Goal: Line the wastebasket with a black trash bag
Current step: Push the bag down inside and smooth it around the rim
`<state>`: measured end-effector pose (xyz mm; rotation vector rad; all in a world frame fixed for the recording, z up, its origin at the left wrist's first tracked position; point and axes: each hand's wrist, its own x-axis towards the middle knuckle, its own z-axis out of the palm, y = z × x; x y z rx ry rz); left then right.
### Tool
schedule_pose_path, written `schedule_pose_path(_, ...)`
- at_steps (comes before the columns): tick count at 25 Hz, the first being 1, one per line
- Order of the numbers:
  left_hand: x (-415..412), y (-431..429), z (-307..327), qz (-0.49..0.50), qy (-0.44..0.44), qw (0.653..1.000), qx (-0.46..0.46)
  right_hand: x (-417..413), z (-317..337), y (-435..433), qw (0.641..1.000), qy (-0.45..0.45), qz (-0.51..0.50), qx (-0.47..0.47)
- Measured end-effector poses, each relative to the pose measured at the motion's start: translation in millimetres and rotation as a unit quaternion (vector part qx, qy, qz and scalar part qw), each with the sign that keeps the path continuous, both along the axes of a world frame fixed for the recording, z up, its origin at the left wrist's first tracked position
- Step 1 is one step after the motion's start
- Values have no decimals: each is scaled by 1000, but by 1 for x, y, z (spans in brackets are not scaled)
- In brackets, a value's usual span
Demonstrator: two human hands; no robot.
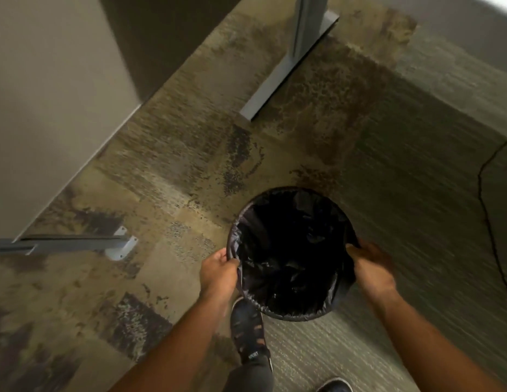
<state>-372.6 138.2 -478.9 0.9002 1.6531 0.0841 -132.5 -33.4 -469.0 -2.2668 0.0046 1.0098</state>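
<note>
A round wastebasket (292, 314) stands on the carpet just in front of my feet. A black trash bag (289, 250) fills its inside and is folded over the rim all the way round. My left hand (218, 271) pinches the bag's edge at the left side of the rim. My right hand (372, 267) grips the bag's edge at the right side of the rim. The basket's own wall is almost wholly hidden by the bag.
My left shoe (248, 332) touches the basket's near side; the other shoe (335, 385) is at the bottom edge. A grey desk foot (286, 69) lies ahead, another foot with a white bracket (120, 244) at left. A black cable (485, 199) runs along the right.
</note>
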Motion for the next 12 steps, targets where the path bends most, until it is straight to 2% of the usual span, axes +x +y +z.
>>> schedule_pose_path(6, -32, 102, 16, 70, -29, 997, 34, -20, 8, 145, 995, 44, -15, 89)
schedule_pose_path(12, -44, 172, -1, 124, -29, 991, 27, -15, -11, 232, 989, 101, 81, 76)
